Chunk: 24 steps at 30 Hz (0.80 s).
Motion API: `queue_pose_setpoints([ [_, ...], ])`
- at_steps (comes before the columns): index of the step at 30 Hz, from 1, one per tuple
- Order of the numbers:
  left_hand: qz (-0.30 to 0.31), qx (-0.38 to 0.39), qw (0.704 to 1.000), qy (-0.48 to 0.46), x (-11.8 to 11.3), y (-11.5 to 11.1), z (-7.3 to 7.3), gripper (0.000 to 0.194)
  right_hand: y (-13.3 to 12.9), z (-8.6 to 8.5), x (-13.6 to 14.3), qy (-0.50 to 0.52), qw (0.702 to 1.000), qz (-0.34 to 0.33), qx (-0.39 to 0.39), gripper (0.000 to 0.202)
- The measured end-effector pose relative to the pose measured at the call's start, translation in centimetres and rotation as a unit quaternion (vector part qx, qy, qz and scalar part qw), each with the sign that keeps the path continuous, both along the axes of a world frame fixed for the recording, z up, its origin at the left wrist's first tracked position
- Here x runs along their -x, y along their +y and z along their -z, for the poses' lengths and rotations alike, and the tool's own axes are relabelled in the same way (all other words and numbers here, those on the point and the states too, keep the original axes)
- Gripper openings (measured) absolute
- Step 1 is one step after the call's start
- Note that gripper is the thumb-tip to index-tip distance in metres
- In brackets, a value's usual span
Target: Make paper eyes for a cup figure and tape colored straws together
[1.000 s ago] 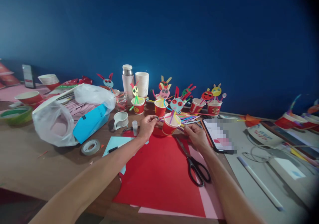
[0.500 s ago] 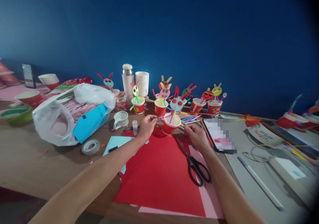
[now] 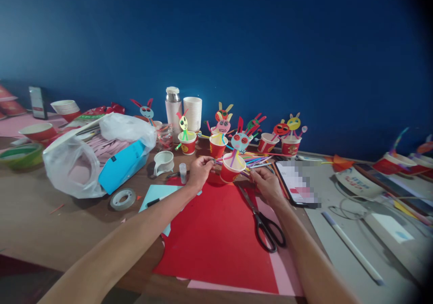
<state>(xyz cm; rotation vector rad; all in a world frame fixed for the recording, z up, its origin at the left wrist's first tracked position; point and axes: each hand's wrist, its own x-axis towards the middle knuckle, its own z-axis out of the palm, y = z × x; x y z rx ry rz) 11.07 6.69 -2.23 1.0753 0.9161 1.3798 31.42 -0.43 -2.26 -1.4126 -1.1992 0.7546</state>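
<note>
A red paper cup (image 3: 230, 174) with a white inside stands at the back edge of a red paper sheet (image 3: 219, 232). From it rises a rabbit figure (image 3: 240, 141) with a light blue face, red ears and red eyes. My left hand (image 3: 200, 171) is at the cup's left side, fingertips pinched at what looks like the figure's thin arm. On the other side, my right hand (image 3: 266, 182) pinches a thin yellowish arm. Fingers partly hide both tips. Black-handled scissors (image 3: 262, 223) lie on the sheet below my right hand.
Several cups with paper figures stand behind, near a steel flask (image 3: 173, 110) and stacked white cups (image 3: 192, 114). At left are a plastic bag (image 3: 72, 173) of paper and a tape roll (image 3: 123, 199). A phone (image 3: 296, 184) and a white pen (image 3: 352, 247) lie at right.
</note>
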Motion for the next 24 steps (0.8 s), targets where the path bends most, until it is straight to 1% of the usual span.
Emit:
queue_pose_setpoints([
  [7,-0.002,0.009,1.0,-0.007,-0.01,-0.03,-0.01,0.011,-0.01,-0.03,0.15,0.002,1.0,0.011,0.004,0.037],
  [12,0.001,0.012,1.0,-0.009,-0.07,-0.03,0.07,0.011,0.04,0.03,0.14,0.006,1.0,0.019,0.001,0.034],
  [19,0.002,0.014,1.0,-0.011,-0.11,-0.16,-0.03,0.011,0.04,-0.01,0.08,0.012,1.0,0.024,-0.007,0.036],
  [24,0.003,0.012,1.0,-0.016,-0.08,0.02,0.26,0.011,-0.04,0.03,0.03,0.021,0.999,0.024,-0.01,0.032],
])
